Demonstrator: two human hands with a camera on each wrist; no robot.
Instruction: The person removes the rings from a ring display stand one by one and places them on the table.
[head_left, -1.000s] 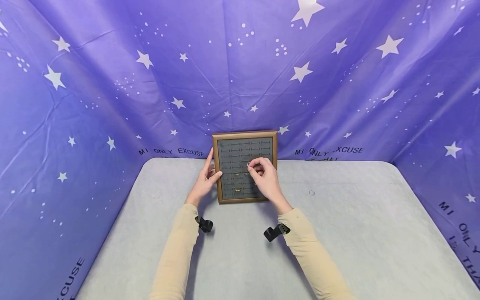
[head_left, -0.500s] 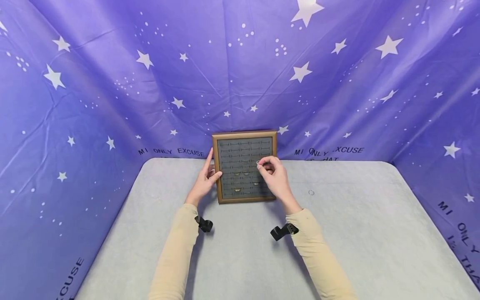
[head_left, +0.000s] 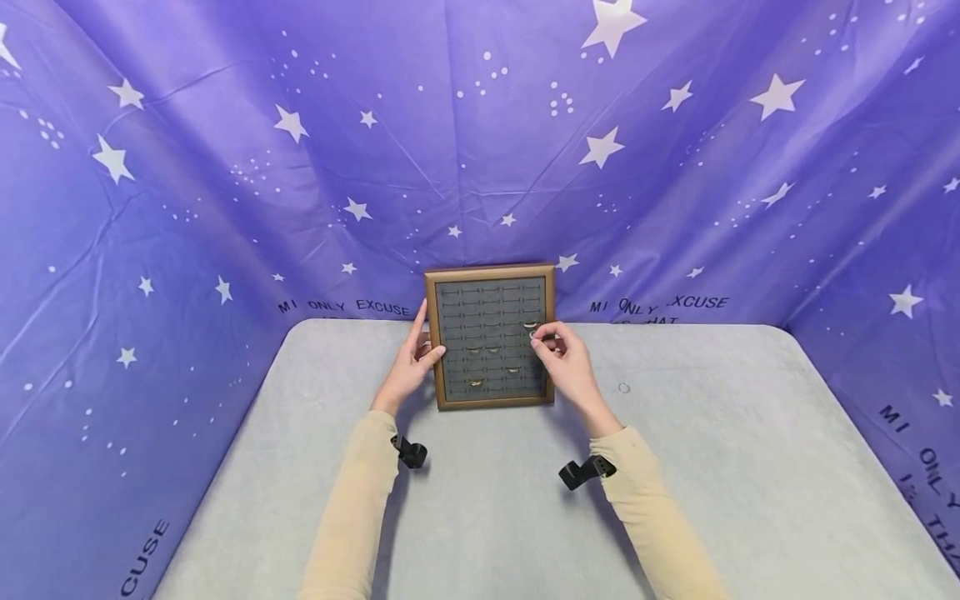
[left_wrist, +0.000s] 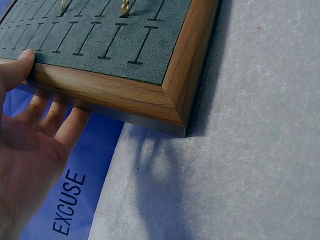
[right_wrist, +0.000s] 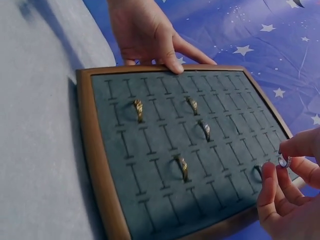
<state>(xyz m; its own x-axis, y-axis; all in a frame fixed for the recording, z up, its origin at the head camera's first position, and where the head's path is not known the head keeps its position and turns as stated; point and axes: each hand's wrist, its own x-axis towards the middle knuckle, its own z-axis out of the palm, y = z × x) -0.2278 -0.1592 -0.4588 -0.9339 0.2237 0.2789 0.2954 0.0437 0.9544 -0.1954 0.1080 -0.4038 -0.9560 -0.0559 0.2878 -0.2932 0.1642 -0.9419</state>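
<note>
A ring display board (head_left: pixel 491 304) with a brown wooden frame and dark slotted padding stands tilted at the table's far side. My left hand (head_left: pixel 405 367) grips its left edge, thumb on the front of the frame and fingers behind. Near the board's right side my right hand (head_left: pixel 567 364) pinches a silver ring (right_wrist: pixel 284 162) between thumb and fingertips. Another ring (right_wrist: pixel 258 171) sits in a slot right by those fingers. In other slots stand gold rings, such as the thick one (right_wrist: pixel 139 110) and one lower in the right wrist view (right_wrist: pixel 183 169), and a silver-looking ring (right_wrist: pixel 205 131).
The grey table (head_left: pixel 480 500) spreads around the board. A small ring-shaped outline (head_left: pixel 624 387) shows on it to the right. Behind hangs a purple curtain (head_left: pixel 450 150) with white stars. A black camera sits on each wrist.
My right hand has moved right across the board with the pinched ring, uncovering rings in the lower slots and one near the right edge. The left hand keeps its grip in place.
</note>
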